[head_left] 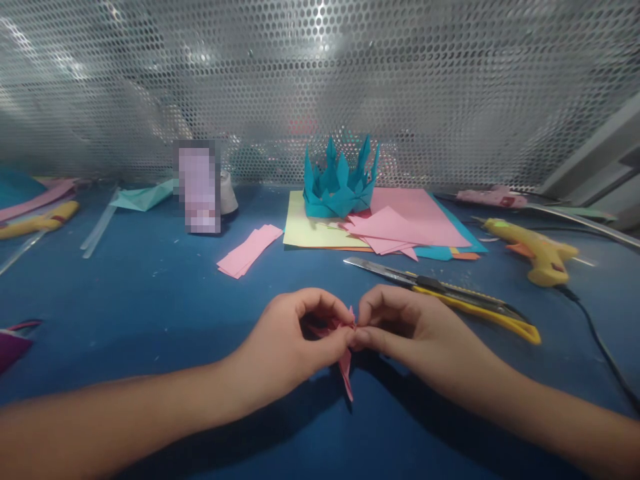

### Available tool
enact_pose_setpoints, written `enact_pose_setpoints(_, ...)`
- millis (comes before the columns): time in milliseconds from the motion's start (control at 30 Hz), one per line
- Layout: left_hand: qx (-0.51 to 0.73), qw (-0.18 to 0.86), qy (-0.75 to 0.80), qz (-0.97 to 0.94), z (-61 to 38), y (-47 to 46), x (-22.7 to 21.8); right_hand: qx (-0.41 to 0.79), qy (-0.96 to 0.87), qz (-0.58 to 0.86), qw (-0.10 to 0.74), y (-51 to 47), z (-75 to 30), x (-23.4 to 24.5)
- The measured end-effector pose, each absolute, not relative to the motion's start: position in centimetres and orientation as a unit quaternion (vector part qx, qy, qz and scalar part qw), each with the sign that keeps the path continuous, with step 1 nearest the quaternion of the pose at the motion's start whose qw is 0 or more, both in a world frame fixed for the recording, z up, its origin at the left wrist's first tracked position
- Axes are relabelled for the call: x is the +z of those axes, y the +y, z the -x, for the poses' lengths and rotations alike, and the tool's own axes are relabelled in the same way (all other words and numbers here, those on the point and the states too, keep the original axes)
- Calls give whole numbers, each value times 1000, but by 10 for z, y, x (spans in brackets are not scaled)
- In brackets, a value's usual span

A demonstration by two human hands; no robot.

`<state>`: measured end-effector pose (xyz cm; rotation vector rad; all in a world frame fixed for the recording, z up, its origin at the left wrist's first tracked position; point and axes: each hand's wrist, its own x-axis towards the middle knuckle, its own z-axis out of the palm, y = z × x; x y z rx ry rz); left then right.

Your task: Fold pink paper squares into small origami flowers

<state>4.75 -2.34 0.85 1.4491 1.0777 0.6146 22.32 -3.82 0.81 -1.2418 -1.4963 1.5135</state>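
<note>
Both hands meet over the blue bench (150,293). The left hand (290,343) and right hand (407,330) pinch a small folded pink paper piece (346,363) between thumb and fingertips, its long axis hanging down toward the person. A yellow-handled utility knife (450,297) lies just beyond the right fingers.

Two bare arms come in from the bottom, in front of the blue paper crown (340,180). The left hand (295,343) and the right hand (405,333) wear no gloves, rings or watch. No sleeves show.
</note>
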Motion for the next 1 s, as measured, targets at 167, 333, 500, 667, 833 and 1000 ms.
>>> enact_pose_setpoints(167,270,579,462,-616,-47,-23,9,543,-618,461,333,-40,-224,4)
enact_pose_setpoints(333,299,609,447,-584,-47,-21,9,299,-776,438,341,-42,-228,7)
enact_pose_setpoints(500,314,682,414,-515,-47,-20,10,135,-846,385,343,-42,-232,10)
enact_pose_setpoints(667,316,701,400,-499,-48,-21,11,118,-838,390,362,-41,-230,8)
enact_pose_setpoints(833,314,710,392,-495,-48,-21,10,63,-853,364,367,-40,-230,9)
enact_pose_setpoints(1000,319,716,386,-487,-48,-21,12,14,-868,333,368,-39,-233,8)
